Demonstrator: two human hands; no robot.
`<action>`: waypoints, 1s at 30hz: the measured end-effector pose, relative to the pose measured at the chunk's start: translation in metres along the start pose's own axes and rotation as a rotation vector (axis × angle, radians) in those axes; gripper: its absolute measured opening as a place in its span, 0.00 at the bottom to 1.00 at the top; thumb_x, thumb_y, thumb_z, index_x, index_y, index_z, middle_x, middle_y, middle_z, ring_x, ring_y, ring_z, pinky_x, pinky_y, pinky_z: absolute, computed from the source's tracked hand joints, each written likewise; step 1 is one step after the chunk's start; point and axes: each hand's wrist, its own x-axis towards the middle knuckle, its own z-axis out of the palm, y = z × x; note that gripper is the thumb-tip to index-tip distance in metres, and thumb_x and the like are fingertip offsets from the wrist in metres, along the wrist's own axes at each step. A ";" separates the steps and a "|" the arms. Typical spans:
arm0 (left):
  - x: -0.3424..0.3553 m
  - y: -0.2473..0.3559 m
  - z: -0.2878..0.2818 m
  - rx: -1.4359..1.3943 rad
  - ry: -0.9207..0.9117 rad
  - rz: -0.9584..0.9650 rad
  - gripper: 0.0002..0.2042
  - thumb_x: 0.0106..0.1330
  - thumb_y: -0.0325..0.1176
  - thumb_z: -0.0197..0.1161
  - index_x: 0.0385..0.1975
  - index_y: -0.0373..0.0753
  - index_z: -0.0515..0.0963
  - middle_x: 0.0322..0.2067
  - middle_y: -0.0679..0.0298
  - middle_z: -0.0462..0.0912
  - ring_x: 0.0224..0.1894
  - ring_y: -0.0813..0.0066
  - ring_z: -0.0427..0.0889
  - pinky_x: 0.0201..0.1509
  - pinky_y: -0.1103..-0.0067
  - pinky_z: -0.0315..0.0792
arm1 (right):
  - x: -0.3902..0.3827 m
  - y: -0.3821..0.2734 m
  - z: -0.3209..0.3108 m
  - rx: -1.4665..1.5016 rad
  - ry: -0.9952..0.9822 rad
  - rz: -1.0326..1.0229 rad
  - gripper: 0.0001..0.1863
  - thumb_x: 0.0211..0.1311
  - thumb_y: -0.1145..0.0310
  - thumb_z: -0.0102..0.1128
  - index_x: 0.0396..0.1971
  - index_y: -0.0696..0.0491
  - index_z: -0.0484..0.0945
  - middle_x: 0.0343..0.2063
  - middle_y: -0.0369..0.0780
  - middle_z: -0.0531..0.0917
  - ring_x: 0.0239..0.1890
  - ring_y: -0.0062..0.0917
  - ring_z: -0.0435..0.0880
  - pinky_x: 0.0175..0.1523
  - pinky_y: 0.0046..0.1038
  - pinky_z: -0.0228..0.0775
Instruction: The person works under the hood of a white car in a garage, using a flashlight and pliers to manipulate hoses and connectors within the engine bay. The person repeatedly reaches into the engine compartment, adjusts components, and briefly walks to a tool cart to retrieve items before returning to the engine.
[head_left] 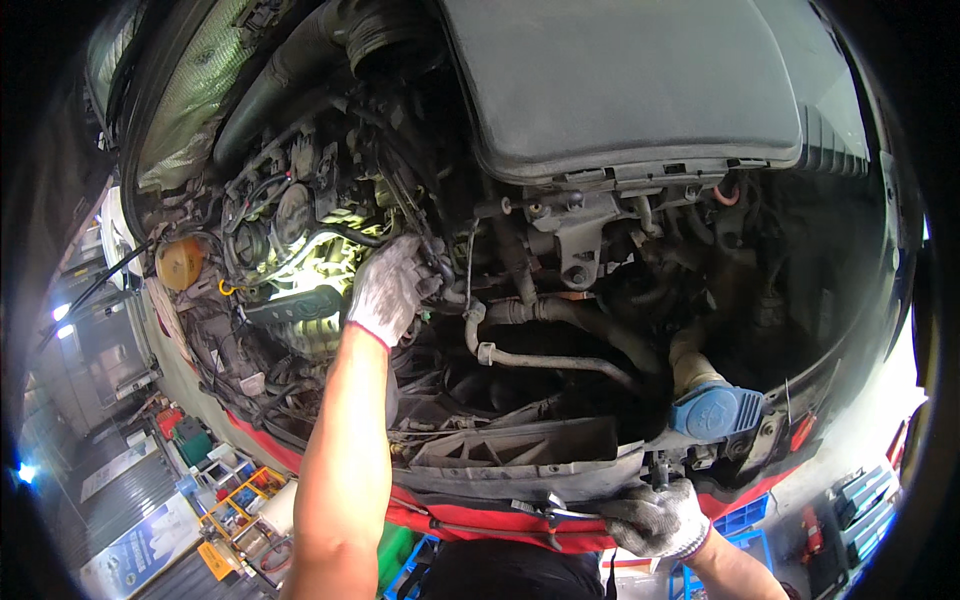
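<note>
My left hand (388, 288), in a white knit work glove, reaches deep into the engine bay. Its fingers are curled among dark hoses beside the brightly lit engine (325, 262), and what they grip is hidden. Just right of it runs a bent metal pipe (545, 360). At the front edge of the bay, my gloved right hand (658, 520) is closed around a shiny metal hand tool (567, 512). The tool's silver end points left along the edge; its exact kind cannot be made out. A blue filler cap (716, 411) sits above this hand.
A large black box cover (630, 80) fills the far right. An orange-yellow cap (180, 262) and a yellow dipstick loop (228, 287) lie left. Red material (440, 515) lines the front edge. Beyond it stand a yellow-framed cart (235, 505) and a blue frame (745, 515).
</note>
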 end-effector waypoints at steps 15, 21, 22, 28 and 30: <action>-0.016 -0.002 0.036 0.837 0.227 0.105 0.10 0.68 0.30 0.64 0.44 0.33 0.83 0.33 0.63 0.88 0.33 0.80 0.83 0.32 0.80 0.76 | 0.002 0.002 0.004 0.032 -0.008 0.009 0.11 0.50 0.61 0.73 0.34 0.45 0.87 0.21 0.35 0.84 0.21 0.30 0.83 0.24 0.30 0.73; -0.010 -0.030 0.044 1.345 0.517 0.528 0.14 0.62 0.41 0.65 0.39 0.38 0.83 0.36 0.45 0.85 0.43 0.44 0.83 0.48 0.58 0.76 | 0.002 -0.003 0.003 -0.060 0.022 -0.041 0.10 0.49 0.62 0.73 0.32 0.46 0.88 0.20 0.35 0.82 0.18 0.30 0.81 0.23 0.31 0.71; -0.009 -0.033 0.038 1.341 0.528 0.559 0.14 0.62 0.42 0.65 0.40 0.38 0.82 0.36 0.45 0.85 0.43 0.44 0.83 0.49 0.57 0.76 | 0.001 -0.005 0.004 -0.082 0.017 -0.043 0.10 0.50 0.61 0.72 0.32 0.46 0.87 0.20 0.35 0.82 0.19 0.30 0.82 0.23 0.32 0.72; -0.077 0.003 0.048 1.237 0.460 0.504 0.13 0.62 0.36 0.61 0.41 0.35 0.79 0.41 0.42 0.83 0.47 0.45 0.83 0.49 0.60 0.75 | 0.008 -0.033 -0.008 -0.073 -0.241 0.169 0.15 0.54 0.54 0.72 0.33 0.50 0.87 0.24 0.41 0.83 0.25 0.36 0.84 0.29 0.35 0.76; -0.125 0.015 0.039 1.174 0.310 0.460 0.11 0.63 0.31 0.61 0.44 0.36 0.78 0.37 0.53 0.82 0.42 0.63 0.81 0.46 0.70 0.75 | 0.006 -0.038 -0.005 0.031 -0.205 0.152 0.15 0.56 0.54 0.71 0.33 0.51 0.86 0.24 0.42 0.83 0.25 0.37 0.84 0.30 0.36 0.76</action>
